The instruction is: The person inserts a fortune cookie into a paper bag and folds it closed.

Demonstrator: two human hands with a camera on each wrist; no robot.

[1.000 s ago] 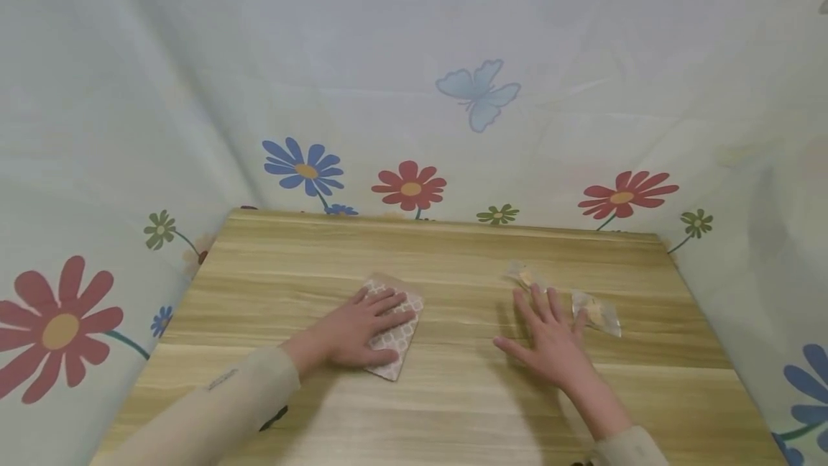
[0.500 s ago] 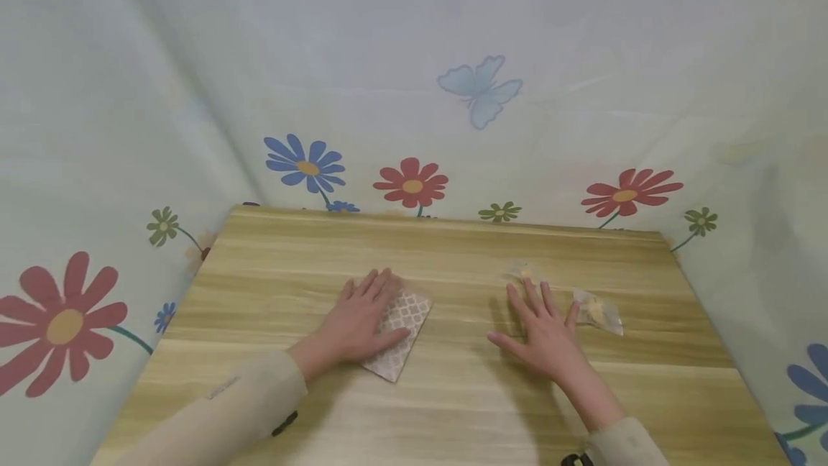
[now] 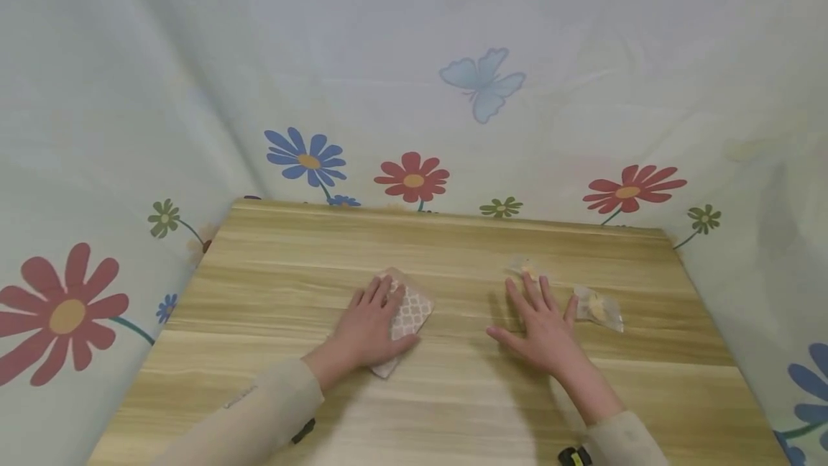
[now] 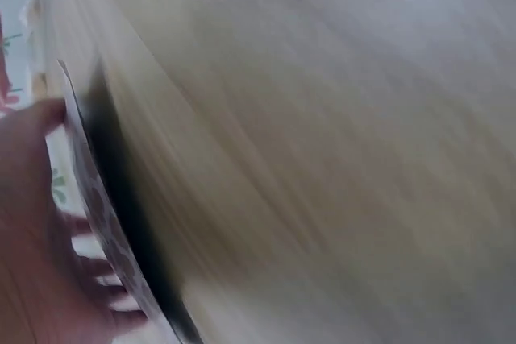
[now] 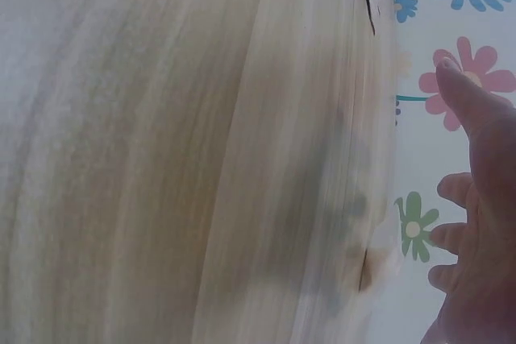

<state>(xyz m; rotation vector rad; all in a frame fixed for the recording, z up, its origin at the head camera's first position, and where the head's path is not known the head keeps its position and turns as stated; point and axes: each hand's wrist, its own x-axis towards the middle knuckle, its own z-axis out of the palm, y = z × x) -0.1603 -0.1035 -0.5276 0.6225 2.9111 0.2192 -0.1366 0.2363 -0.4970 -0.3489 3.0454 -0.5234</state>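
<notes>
Your left hand (image 3: 371,326) lies flat on a patterned pouch (image 3: 409,318), pink-brown with a white lattice print, which sits on the wooden table (image 3: 446,401) a little left of centre; your fingers are straight and spread over its left part, pressing rather than curling round it, while the right part of the pouch and its near corner show bare beside your thumb. In the left wrist view the pouch (image 4: 105,215) appears edge-on as a thin sheet beside the same hand (image 4: 36,231), with a dark shadow under it on the table. Your right hand (image 3: 542,329) rests palm-down on the table, well apart from the left, its fingers extended and fanned and holding nothing. 2 small clear packets with yellowish contents lie about it: the far packet (image 3: 524,267) sits just at the tips of your middle fingers, and whether they touch it cannot be told; the near packet (image 3: 600,308) lies just beside your little finger on the right. In the right wrist view your right hand (image 5: 476,223) shows its thumb and fingertips relaxed above the table edge, with 1 packet (image 5: 372,267) faintly visible near them. A curtain (image 3: 414,92) printed with flowers and a butterfly encloses the table on 3 sides.
</notes>
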